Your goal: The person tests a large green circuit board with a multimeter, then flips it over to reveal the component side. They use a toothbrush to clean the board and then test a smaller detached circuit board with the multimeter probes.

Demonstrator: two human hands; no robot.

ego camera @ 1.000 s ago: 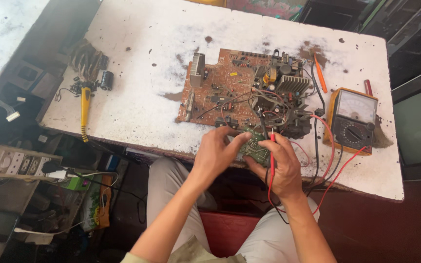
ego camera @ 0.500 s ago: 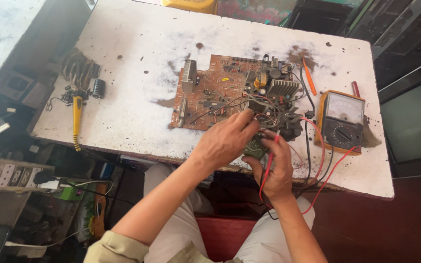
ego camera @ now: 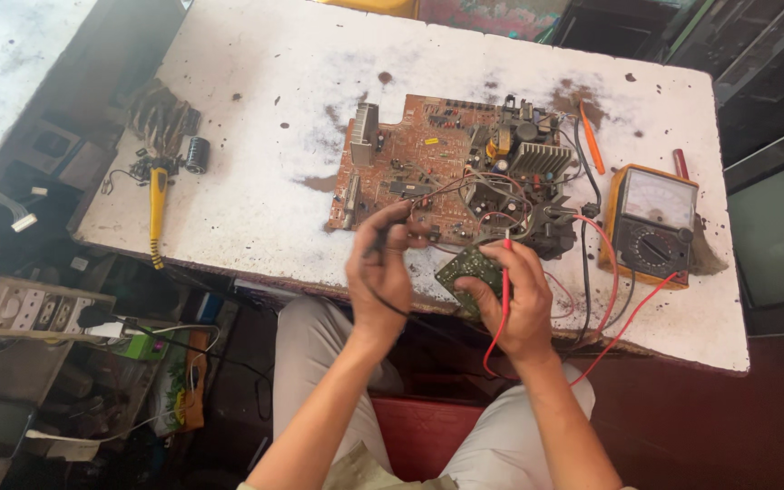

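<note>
Seen from the head camera, the person sits at a stained white table [ego camera: 256,118] with both forearms raised over its near edge. The left hand [ego camera: 381,268] has its fingers curled shut around a black test probe [ego camera: 383,238], whose black lead runs down past the wrist. The right hand [ego camera: 512,295] grips two things at once: a small green circuit board [ego camera: 467,268] pinched between thumb and fingers, and a red test probe [ego camera: 506,272] held upright along the fingers, with its red lead dropping below the hand. The small green board sits at the table's near edge, just in front of a large brown circuit board [ego camera: 428,168] that lies flat on the table and carries a finned heat sink [ego camera: 539,159], capacitors and loose wires. To the right of the brown board, an analog multimeter [ego camera: 651,222] in an orange case lies face up, with red and black leads trailing from it toward the hands. An orange-handled tool [ego camera: 591,138] lies beside the meter's far corner. Well apart on the table's left side lie a yellow-handled soldering iron [ego camera: 157,204] and a small cylindrical capacitor [ego camera: 197,154]. Below the table's left end, a power strip [ego camera: 34,308] rests on clutter.
</note>
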